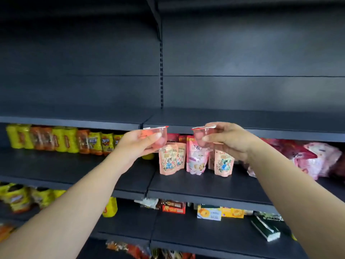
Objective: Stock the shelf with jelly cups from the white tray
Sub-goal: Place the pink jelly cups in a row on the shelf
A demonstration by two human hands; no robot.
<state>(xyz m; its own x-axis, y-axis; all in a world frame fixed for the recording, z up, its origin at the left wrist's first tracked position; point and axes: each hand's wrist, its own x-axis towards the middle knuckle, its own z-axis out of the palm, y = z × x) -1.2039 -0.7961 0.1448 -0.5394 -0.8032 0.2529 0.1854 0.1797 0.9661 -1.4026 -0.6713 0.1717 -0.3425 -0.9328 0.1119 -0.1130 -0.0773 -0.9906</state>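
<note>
A: From here, where do the cups sit?

B: My left hand (138, 144) has its fingers curled around one clear jelly cup (155, 136), upright, just below the front lip of the empty shelf (242, 116). My right hand (229, 141) pinches a second cup (202, 137), equally near. Both are thin rigid plastic with foil lids. I judge that the shelf lies above and behind the fingers.

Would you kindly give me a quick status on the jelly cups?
Left hand holds one jelly cup, right hand another. Both raised at the bare shelf's edge. Nothing in the way.
</note>
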